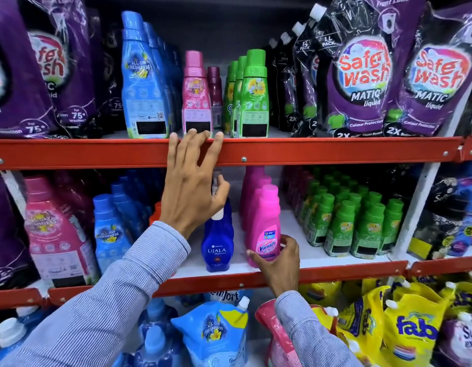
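I face shop shelves of laundry products. My right hand (278, 260) grips the lower part of a pink Vanish bottle (265, 223) standing at the front of the middle shelf. My left hand (193, 181) is raised with fingers spread; its fingertips rest on the red front rail of the upper shelf (322, 151), just below a small pink softener bottle (196, 96). Behind the left hand stands a dark blue Ujala bottle (217, 245), its white cap partly hidden by my thumb.
Blue bottles (143, 80) and green bottles (253, 96) line the upper shelf between purple Safe Wash pouches (361, 72). Rows of small green bottles (346, 221) fill the middle shelf's right. Yellow Fab pouches (412, 329) and blue pouches (216, 332) sit below.
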A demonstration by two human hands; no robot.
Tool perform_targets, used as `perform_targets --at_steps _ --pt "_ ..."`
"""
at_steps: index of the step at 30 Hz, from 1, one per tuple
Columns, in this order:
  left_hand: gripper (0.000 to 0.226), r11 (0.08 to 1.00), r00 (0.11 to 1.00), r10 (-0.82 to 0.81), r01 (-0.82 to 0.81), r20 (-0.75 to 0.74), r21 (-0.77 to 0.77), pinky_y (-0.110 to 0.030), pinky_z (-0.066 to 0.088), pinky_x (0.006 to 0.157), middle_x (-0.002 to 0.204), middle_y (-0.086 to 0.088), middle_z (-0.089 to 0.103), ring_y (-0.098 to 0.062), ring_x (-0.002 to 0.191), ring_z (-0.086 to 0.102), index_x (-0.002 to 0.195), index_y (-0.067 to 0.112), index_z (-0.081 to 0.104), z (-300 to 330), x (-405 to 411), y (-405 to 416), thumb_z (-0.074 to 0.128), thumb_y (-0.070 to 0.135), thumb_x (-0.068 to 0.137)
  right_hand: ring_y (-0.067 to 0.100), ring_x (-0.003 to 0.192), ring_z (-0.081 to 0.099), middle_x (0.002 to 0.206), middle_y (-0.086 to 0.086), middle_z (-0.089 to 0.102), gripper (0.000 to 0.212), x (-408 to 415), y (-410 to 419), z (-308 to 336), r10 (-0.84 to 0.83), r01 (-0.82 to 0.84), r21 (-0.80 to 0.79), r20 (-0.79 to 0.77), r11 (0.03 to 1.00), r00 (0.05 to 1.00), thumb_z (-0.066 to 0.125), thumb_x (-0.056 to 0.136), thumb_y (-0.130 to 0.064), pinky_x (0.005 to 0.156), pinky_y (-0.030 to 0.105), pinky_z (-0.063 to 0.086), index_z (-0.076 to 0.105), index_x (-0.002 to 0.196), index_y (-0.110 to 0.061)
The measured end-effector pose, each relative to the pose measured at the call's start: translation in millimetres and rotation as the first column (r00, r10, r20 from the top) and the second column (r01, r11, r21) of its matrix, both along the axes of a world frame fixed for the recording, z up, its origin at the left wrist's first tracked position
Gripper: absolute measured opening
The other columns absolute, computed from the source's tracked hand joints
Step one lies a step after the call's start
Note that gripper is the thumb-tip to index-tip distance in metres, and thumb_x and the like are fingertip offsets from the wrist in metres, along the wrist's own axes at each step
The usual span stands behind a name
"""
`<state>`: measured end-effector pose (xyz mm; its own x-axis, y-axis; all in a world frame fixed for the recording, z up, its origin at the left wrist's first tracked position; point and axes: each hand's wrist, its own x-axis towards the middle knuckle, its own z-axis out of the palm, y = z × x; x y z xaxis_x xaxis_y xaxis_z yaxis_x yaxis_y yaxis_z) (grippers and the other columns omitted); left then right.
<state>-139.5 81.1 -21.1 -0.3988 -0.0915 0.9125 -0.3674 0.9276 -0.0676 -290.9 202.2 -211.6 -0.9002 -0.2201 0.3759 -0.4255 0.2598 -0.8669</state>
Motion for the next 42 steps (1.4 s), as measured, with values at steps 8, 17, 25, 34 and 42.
perform_targets --at_steps 8,17,25,34,42 --pt "0.053 0.910 0.932 -0.326 0.355 -0.160 0.215 -0.036 0.038 0.121 0.143 -0.009 0.056 -0.021 0.137 0.049 0.136 0.009 0.060 -88.5 -5.9 39.6 0.059 0.021 0.084 0.023 0.112 0.060 0.134 0.008 0.057 0.068 -30.9 33.9 -8.3 0.262 -0.264 0.002 0.100 0.965 0.960 0.080 0.072 -0.012 0.100 0.040 0.051 0.048 0.133 -0.011" --pt "0.047 0.351 0.954 -0.243 0.257 -0.177 0.901 -0.039 0.052 0.111 0.132 -0.004 0.069 -0.022 0.123 0.066 0.132 0.012 0.064 -191.5 -39.4 92.0 0.069 0.011 0.086 0.017 0.117 0.062 0.129 0.008 0.063 0.050 -45.2 52.2 -12.1 0.415 -0.411 -0.054 0.120 0.910 0.902 0.052 0.087 0.009 0.096 0.015 0.048 0.052 0.135 -0.004" --pt "0.066 0.423 0.965 -0.260 0.090 0.026 0.902 -0.031 0.032 0.123 0.159 -0.011 0.045 -0.026 0.146 0.044 0.153 0.005 0.039 -183.5 -62.3 91.3 0.064 0.013 0.092 -0.010 0.104 0.062 0.121 -0.003 0.066 0.048 -46.3 50.6 -12.0 0.455 -0.452 -0.056 0.085 0.890 0.887 0.053 0.087 0.008 0.093 0.009 0.047 0.058 0.131 -0.010" --pt "0.062 0.435 0.962 -0.274 0.107 0.018 0.894 -0.044 0.052 0.110 0.147 -0.006 0.059 -0.024 0.131 0.058 0.151 0.013 0.044 -178.2 -64.8 88.9 0.059 0.007 0.092 0.005 0.109 0.066 0.119 -0.001 0.071 0.046 -43.9 51.5 -12.2 0.433 -0.426 -0.083 0.091 0.901 0.897 0.054 0.087 0.005 0.101 0.030 0.050 0.062 0.128 -0.015" --pt "0.065 0.448 0.962 -0.270 0.094 0.035 0.889 -0.040 0.049 0.115 0.151 -0.006 0.057 -0.022 0.135 0.056 0.153 0.013 0.042 -183.1 -66.4 86.1 0.059 0.008 0.091 0.000 0.106 0.066 0.117 -0.004 0.072 0.044 -43.3 51.8 -11.3 0.418 -0.411 -0.087 0.082 0.907 0.905 0.054 0.088 0.002 0.095 0.017 0.049 0.064 0.126 -0.017"
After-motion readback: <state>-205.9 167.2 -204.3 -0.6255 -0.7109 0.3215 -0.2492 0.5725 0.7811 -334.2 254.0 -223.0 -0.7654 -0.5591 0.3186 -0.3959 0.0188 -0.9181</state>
